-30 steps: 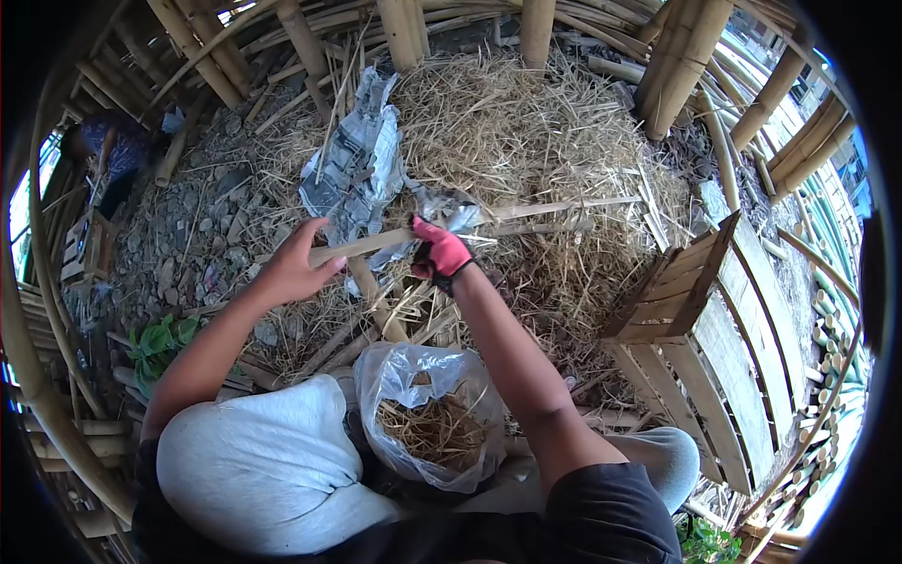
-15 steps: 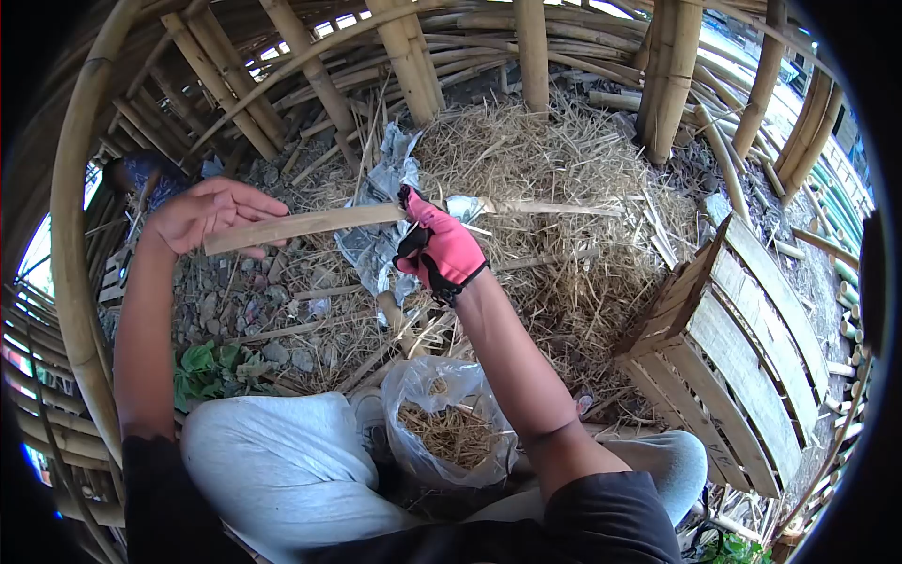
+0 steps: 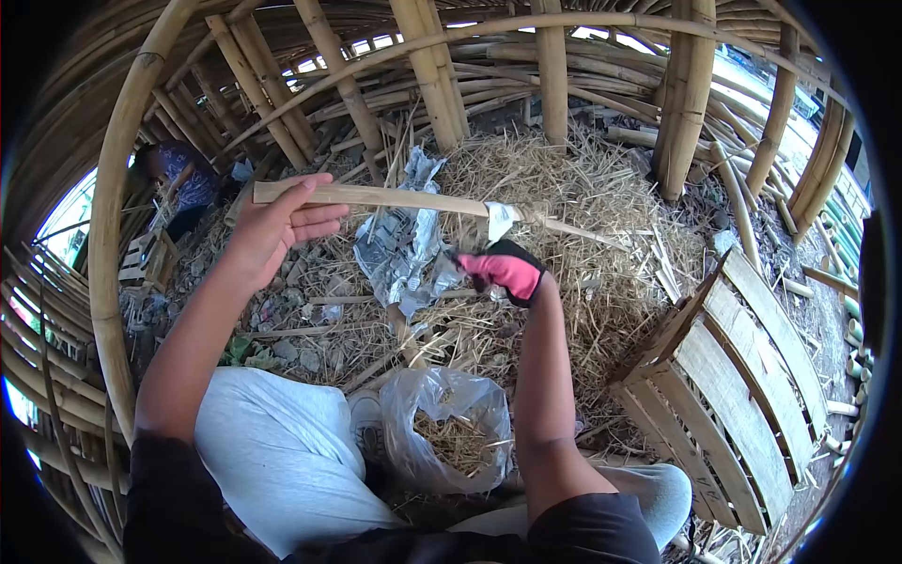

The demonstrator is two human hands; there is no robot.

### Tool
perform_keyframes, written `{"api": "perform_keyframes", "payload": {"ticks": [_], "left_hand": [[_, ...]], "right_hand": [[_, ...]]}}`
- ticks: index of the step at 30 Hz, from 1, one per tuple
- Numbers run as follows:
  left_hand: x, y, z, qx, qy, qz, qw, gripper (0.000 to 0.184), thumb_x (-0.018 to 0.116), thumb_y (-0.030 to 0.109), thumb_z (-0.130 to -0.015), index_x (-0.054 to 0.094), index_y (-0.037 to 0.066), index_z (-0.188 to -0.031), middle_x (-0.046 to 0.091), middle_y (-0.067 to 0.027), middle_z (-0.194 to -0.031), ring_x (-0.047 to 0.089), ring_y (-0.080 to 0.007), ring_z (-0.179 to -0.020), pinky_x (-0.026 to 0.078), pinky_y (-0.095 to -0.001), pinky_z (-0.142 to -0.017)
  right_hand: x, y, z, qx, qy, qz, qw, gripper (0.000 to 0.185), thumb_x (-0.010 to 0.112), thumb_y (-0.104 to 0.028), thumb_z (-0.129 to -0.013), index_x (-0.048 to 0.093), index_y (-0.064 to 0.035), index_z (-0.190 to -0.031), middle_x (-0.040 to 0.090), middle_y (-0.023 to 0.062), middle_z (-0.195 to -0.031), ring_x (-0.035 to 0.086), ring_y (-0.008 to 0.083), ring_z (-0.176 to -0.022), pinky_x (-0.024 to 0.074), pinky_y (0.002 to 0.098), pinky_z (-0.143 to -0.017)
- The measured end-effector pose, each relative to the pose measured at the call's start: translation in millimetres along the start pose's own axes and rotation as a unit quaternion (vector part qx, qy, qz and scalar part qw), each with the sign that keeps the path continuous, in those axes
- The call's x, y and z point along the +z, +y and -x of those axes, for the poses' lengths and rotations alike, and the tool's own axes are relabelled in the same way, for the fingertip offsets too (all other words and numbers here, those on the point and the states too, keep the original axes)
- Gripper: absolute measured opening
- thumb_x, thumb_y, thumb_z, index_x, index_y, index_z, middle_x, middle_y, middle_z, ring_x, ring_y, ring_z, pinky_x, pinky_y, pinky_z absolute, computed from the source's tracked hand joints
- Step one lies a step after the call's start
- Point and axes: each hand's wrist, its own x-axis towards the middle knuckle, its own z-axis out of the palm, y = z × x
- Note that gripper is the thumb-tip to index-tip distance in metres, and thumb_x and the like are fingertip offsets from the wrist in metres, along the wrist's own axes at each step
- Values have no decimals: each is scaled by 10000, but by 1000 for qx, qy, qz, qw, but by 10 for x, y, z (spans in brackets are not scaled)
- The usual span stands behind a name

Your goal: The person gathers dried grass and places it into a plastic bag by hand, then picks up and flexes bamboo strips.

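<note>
My bare left hand [image 3: 282,224] holds the left end of a long flat bamboo strip [image 3: 395,198] between thumb and fingers. The strip reaches right over the straw [image 3: 545,179], with a pale scrap [image 3: 501,220] around its middle. Below that scrap is my right hand [image 3: 503,271] in a pink and black glove, apart from the strip; its fingers point left, and whether they pinch anything is too blurred to tell. Crumpled silvery sheeting [image 3: 399,249] lies on the ground beneath the strip. Between my legs stands a clear plastic bag [image 3: 404,437] with straw-like shavings inside.
A slatted wooden crate [image 3: 723,376] stands at the right. Bamboo posts [image 3: 554,85] and stacked poles line the back. At the far left, another person [image 3: 188,183] is near a small crate [image 3: 146,258]. Rubble and green leaves lie left of the bag.
My left hand has gone from open beside the strip to gripping its end. My right hand has let go of the strip and moved down and right. The view has shifted.
</note>
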Motion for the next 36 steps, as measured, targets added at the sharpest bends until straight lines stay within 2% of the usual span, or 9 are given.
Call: {"api": "perform_keyframes", "payload": {"ticks": [2, 8, 10, 14, 17, 23, 28, 32, 36], "left_hand": [[-38, -6, 3, 12, 8, -5, 1000, 410, 545, 234, -993, 532, -46, -1291, 623, -189, -1202, 655, -297, -1080, 564, -390, -904], [12, -66, -40, 75, -11, -3, 997, 387, 534, 217, -996, 538, -60, -1266, 627, -194, -1202, 659, -301, -1067, 558, -407, -925], [55, -81, -66, 89, -28, 15, 996, 374, 530, 207, -997, 540, -67, -1252, 629, -212, -1189, 659, -304, -1067, 557, -412, -934], [245, 40, 15, 130, -30, 16, 991, 358, 521, 194, -998, 545, -80, -1227, 632, -253, -1157, 662, -306, -1059, 564, -407, -932], [294, 170, 155, 154, -13, 4, 988, 352, 512, 190, -999, 547, -82, -1220, 633, -269, -1146, 669, -308, -1042, 576, -394, -913], [-23, 245, 241, 167, 29, -10, 986, 345, 510, 182, -994, 550, -77, -1219, 652, -270, -1105, 688, -291, -1000, 593, -374, -874], [-54, 232, 191, 165, 58, -10, 985, 360, 522, 183, -987, 554, -94, -1214, 665, -268, -1065, 705, -266, -924, 602, -361, -838], [-470, 357, 167, 206, 120, -40, 970, 380, 523, 214, -993, 542, -78, -1236, 657, -247, -1107, 703, -216, -920, 602, -282, -805], [-260, 216, 52, 200, 102, 1, 975, 503, 516, 328, -1005, 453, -36, -1346, 601, -196, -1258, 614, -224, -1150, 522, -353, -984]], "right_hand": [[-434, 336, 108, 264, 21, 413, 872, 502, 752, -544, -743, 749, -68, -903, 718, 123, -911, 702, 242, -770, 538, 361, -769], [-232, -640, 1015, 232, 384, 459, 767, 702, 740, -677, -656, 740, -56, -984, 708, 205, -1011, 703, 312, -932, 535, 386, -805], [83, -1037, 1051, -7, 494, 498, 713, 708, 790, -650, -599, 701, -29, -928, 691, 168, -863, 684, 313, -872, 531, 390, -776], [544, -1289, 689, -365, 427, 491, 665, 913, 819, -627, -554, 571, -1, -1170, 613, 176, -1117, 603, 330, -1062, 497, 420, -880], [515, -942, 185, -318, 400, 472, 718, 431, 738, -361, -762, 615, -137, -1108, 656, 99, -953, 640, 289, -893, 488, 415, -802], [-346, -133, 36, -353, 533, 556, 532, 289, 563, -126, -837, 613, -206, -1110, 674, 3, -988, 630, 264, -997, 482, 441, -895], [-743, 218, 66, -297, 481, 497, 658, 344, 541, -60, -821, 643, -189, -1122, 700, 85, -984, 669, 288, -905, 530, 417, -816], [-1422, 1079, 146, 30, 435, 434, 788, 293, 514, -101, -873, 669, -127, -1120, 693, 171, -998, 663, 367, -949, 520, 451, -835], [-1505, 1292, 90, -38, 469, 454, 757, 351, 494, -68, -842, 679, -140, -1132, 688, 195, -994, 669, 368, -929, 528, 451, -830]]}}
